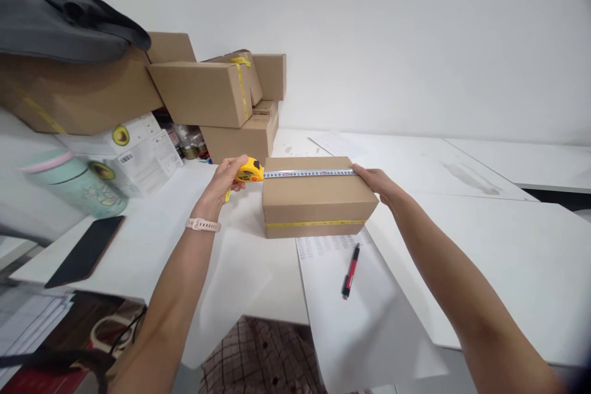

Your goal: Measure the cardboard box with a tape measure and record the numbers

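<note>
A closed brown cardboard box with a strip of yellow tape along its front sits on the white table. My left hand, with a pale band on the wrist, is closed around the yellow case of a tape measure at the box's left edge. The pulled-out blade lies straight across the box's top. At the right edge, my right hand pinches the blade's far end against the box. Partly under the box lies a printed sheet of paper, with a red and black pen on it.
Several cardboard boxes are stacked at the back left, with a dark grey bag on one. Nearer stand a mint tumbler, white cartons and a dark phone. Another sheet lies behind the box, before the white wall.
</note>
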A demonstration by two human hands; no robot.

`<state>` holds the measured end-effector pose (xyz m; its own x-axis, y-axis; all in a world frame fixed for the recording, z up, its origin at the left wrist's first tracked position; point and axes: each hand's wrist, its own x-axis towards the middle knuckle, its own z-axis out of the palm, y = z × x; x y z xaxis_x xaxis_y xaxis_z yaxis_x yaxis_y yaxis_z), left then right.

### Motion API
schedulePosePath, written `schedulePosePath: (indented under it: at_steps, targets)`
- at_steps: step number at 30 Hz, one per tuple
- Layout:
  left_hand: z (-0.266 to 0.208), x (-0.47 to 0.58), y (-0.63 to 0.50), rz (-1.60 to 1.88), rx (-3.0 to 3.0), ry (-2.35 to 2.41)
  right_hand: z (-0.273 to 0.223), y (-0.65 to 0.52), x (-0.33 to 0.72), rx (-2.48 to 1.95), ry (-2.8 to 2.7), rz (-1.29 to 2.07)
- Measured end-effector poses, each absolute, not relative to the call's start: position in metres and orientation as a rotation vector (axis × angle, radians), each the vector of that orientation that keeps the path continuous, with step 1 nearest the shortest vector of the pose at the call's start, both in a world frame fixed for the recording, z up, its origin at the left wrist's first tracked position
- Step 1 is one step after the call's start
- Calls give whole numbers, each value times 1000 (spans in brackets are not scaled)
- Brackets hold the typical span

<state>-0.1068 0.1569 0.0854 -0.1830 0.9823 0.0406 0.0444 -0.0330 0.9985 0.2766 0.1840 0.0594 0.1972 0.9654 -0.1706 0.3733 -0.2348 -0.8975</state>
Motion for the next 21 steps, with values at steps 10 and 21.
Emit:
schedulePosePath:
  at_steps: [10, 21]
  targets:
    - [103, -91, 95, 1502, 1340, 1335, 73, 192, 274, -1709, -1296, 677]
    - [34, 41, -39, 735, 855, 673, 113, 218, 203, -1496, -1853, 670]
